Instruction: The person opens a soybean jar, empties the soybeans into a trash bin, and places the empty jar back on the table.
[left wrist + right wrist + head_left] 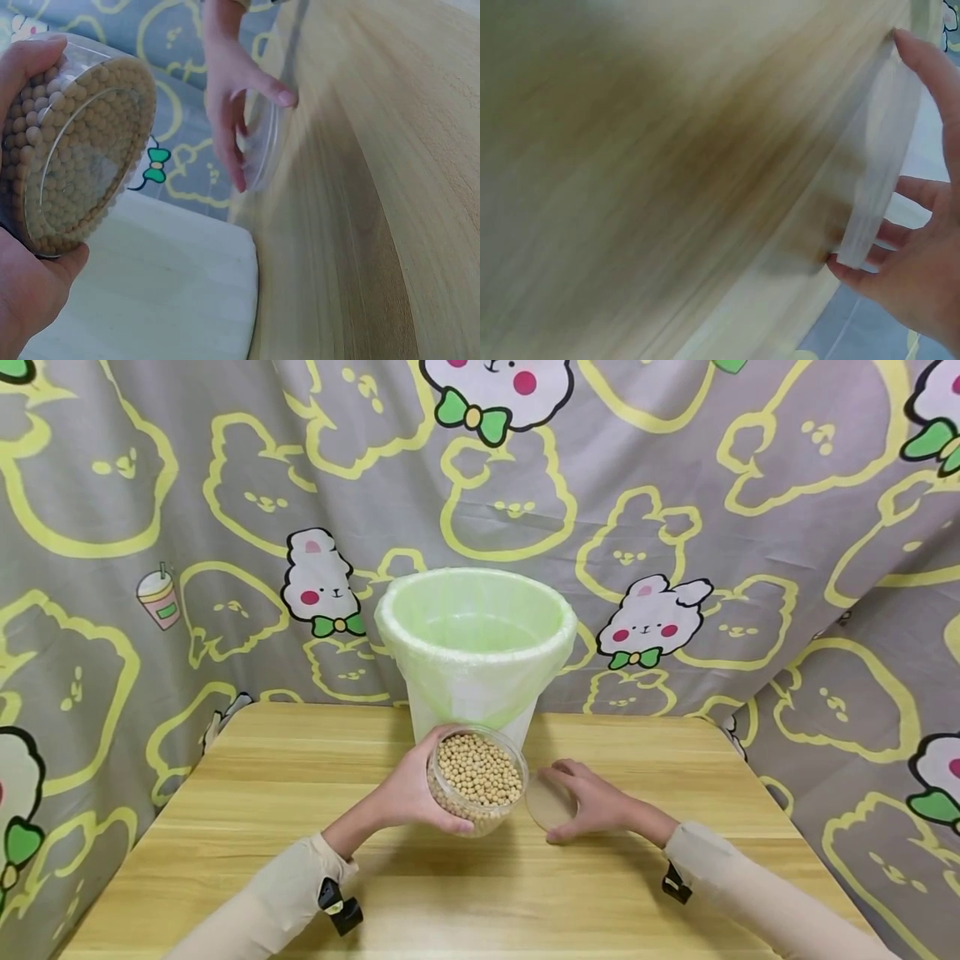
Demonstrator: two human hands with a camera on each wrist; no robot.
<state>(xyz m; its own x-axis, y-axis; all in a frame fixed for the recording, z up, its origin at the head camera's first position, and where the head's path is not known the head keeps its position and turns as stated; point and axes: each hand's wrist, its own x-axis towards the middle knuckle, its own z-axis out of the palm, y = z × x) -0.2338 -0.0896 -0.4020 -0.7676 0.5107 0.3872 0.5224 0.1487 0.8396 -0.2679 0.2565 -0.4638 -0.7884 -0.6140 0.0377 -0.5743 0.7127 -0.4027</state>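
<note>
A clear plastic jar [491, 820] full of round, pale beans [480, 768] is in my left hand [408, 789], with the thumb and fingers spread round its side. The jar has no lid on it and tilts, its mouth facing the head camera; it is held above the table. Just right of it, my right hand [597, 803] holds a clear round lid [546, 803] by its edge, low at the tabletop. In the right wrist view the thumb and fingertips grip opposite sides of that lid [885, 165]. Whether the lid touches the wood is hard to tell.
Behind the jar stands a white bin [487, 693] lined with a pale green bag [480, 602] folded over its rim. Under everything is a wooden table [450, 902]. A grey patterned curtain [525, 468] hangs behind and along both sides.
</note>
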